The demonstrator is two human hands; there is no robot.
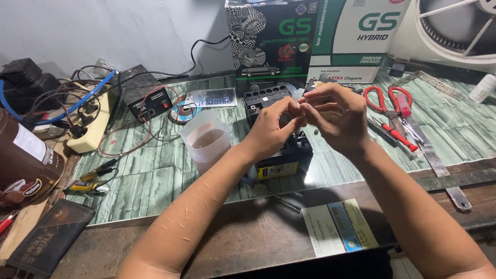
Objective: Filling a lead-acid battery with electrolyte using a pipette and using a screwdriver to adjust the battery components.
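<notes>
Fingertips of both hands are pinched together right over the small black battery (pixel 282 149), working something tiny between them, too small to tell what. The left hand (pixel 272 130) has its fingers curled in tight; the right hand (pixel 336 121) has its fingers bent to meet them, so both are nearly closed.

The battery sits mid-table, a yellow label on its near face. Just left of it stands a clear plastic cup (pixel 206 138) with some liquid in it. Red-handled scissors (pixel 388 102) and pliers lie to the right, and battery boxes (pixel 316 30) stand on the far side.

Risk-wise: that cup is close to the left forearm, so one careless elbow could probably tip it. And the tiny part could slip and drop into the clutter.
</notes>
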